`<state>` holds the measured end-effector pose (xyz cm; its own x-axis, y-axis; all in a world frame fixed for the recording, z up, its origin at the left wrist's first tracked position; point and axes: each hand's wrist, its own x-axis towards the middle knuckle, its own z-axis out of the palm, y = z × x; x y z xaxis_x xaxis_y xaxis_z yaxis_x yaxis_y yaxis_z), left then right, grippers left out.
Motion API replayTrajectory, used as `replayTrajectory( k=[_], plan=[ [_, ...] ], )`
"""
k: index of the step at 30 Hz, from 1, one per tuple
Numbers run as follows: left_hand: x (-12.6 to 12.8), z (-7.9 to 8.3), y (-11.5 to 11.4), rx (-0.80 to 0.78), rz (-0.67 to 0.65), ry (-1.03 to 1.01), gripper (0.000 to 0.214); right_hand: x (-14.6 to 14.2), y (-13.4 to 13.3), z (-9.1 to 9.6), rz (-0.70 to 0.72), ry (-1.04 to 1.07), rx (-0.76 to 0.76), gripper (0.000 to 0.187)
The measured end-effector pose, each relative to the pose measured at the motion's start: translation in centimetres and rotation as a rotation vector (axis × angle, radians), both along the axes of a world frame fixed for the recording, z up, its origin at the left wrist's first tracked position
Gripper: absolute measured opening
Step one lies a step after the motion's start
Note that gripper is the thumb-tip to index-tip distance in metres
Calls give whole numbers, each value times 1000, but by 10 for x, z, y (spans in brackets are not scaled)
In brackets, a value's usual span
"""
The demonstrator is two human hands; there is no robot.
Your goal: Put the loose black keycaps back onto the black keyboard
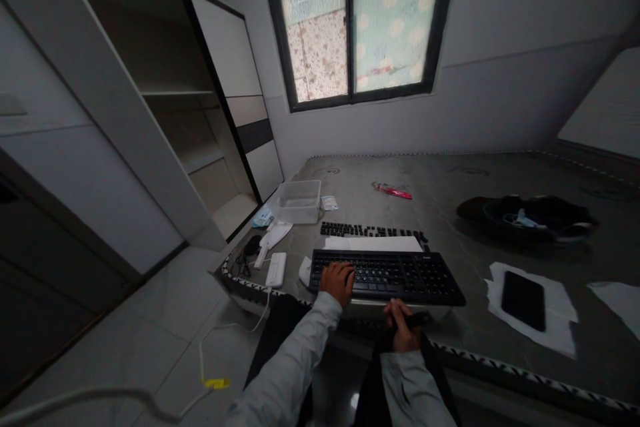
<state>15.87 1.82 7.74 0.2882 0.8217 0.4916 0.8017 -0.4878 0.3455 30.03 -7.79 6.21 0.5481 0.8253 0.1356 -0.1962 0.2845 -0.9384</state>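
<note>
From the head camera, a person sits at a wide grey top (440,177), and a long black keyboard (395,277) lies near its front edge, right before the person. The left hand (338,281) rests on the left part of the keyboard, with its fingers a bit bent over the keys and not wrapped around anything. The right hand (401,328) is curled up tight just in front of the keyboard, and it grips a small dark thing (419,319) that is too dim to name. Just behind the keyboard is a white sheet (373,243), and past that are rows of loose black keys (345,229). A clear plastic box (300,203) stands farther back on the left, with a white power strip (276,270) nearer the person. A thin red thing (397,193) lies far back, near the middle. Over on the right, a black phone (523,300) lies on white paper (564,317), and behind it sits a dark cap-like thing (510,232) with something pale inside.
</note>
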Motion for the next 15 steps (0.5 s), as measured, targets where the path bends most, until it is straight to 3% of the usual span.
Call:
replayTrajectory(
  k=[7,15],
  plan=[
    [0,2,-3,-12,6,41,21,2,3,-8,-6,-41,-54,50],
    [-2,1,-4,-8,11,61,22,-1,5,-1,48,-37,-66,52]
  ],
)
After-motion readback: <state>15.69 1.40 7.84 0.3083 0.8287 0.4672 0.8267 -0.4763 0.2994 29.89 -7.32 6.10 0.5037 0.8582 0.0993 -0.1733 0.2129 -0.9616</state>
